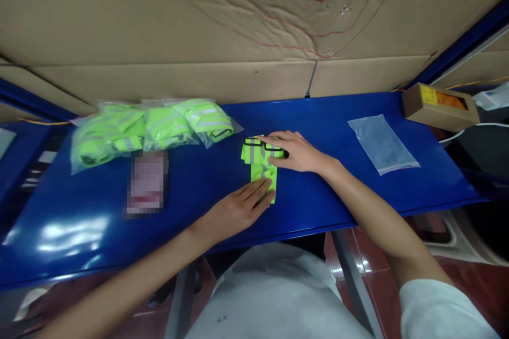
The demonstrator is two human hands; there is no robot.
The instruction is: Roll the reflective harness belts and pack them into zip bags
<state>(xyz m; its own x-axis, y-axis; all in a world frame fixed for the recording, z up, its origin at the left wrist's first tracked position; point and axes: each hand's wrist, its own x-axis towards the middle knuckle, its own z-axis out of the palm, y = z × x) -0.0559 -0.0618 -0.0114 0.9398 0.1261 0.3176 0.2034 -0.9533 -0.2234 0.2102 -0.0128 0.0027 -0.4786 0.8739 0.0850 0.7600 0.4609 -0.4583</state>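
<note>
A neon-yellow reflective vest [257,156] with grey stripes and black edging lies folded into a narrow strip on the blue table, its far end bunched into a thicker bundle. My right hand [296,151] holds that bundle from the right, fingers over its far edge and thumb on the near side. Stretched fingers of my left hand [242,204] lie flat on the vest's near end, pressing it to the tabletop. The underside of the bundle is hidden.
Several bagged neon-yellow vests [167,124] lie along the back left. Near them is a blurred-out flat rectangular item [146,183]. To the right are a clear zip bag [384,144] and a cardboard box [439,108]. A cardboard-covered wall [159,74] bounds the blue table [318,206].
</note>
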